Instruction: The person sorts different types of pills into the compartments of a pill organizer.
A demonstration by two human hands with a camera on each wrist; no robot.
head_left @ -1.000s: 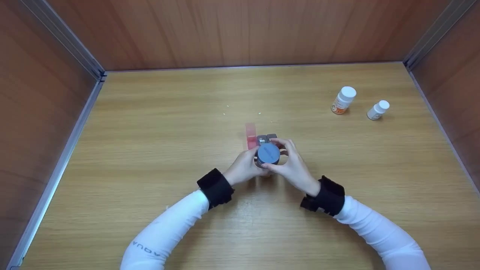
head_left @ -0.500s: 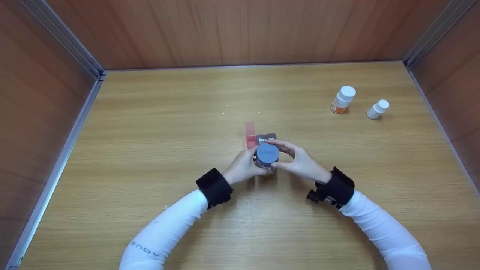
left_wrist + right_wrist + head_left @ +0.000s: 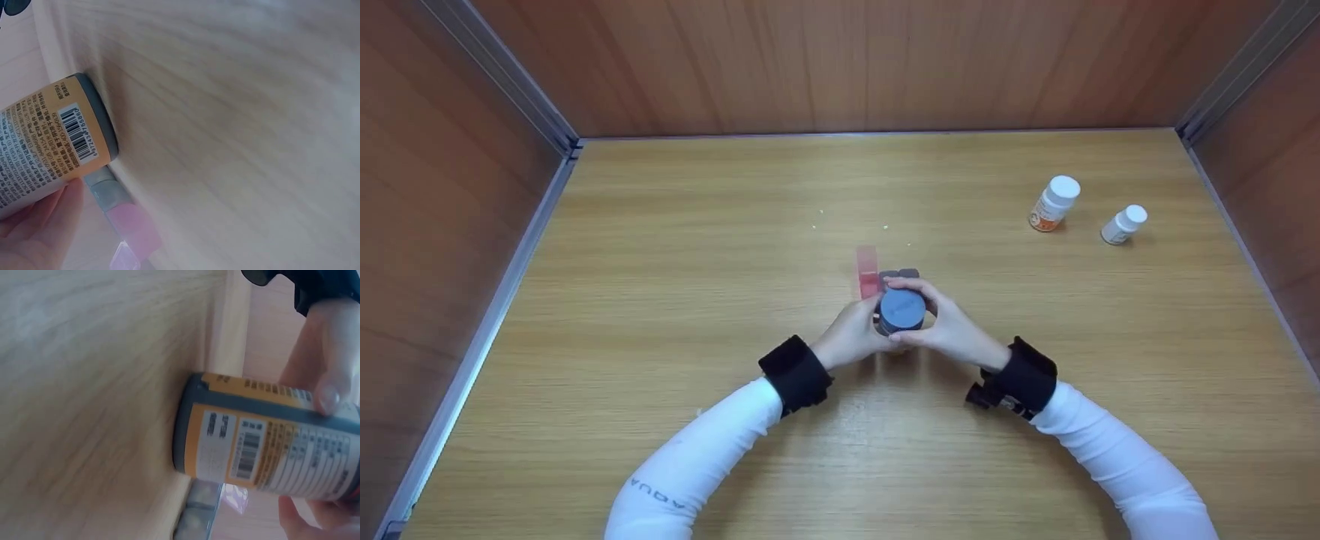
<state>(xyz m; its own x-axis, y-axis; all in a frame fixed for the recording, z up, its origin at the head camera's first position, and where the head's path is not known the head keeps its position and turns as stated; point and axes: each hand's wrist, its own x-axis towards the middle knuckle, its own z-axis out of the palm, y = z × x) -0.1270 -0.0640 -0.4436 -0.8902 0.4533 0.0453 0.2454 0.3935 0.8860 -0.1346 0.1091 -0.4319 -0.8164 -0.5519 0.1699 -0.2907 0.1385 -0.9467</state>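
A supplement bottle with an orange and white label (image 3: 42, 143) stands upright on the table, its grey-blue lid (image 3: 901, 309) facing up. My left hand (image 3: 851, 335) grips the bottle's side, with its thumb across the label in the right wrist view. From the other side, the thumb and index finger of my right hand (image 3: 956, 335) curve round the lid's rim. Just beyond the bottle lies a pill organizer (image 3: 868, 283) with a pink flap raised and dark compartments. The hands and bottle hide part of it. Its clear and pink sections (image 3: 132, 225) show in the left wrist view.
Toward the back right stand a white bottle with an orange label (image 3: 1054, 203) and a smaller white bottle (image 3: 1123, 225). Several tiny white bits, one of them a speck (image 3: 885, 226), lie beyond the organizer. Wooden walls (image 3: 840, 67) enclose the table at the back and sides.
My right wrist swings outward, then partly back in, while the fingers shift round the lid's rim. The left hand keeps its grip. The whole head view shifts slightly.
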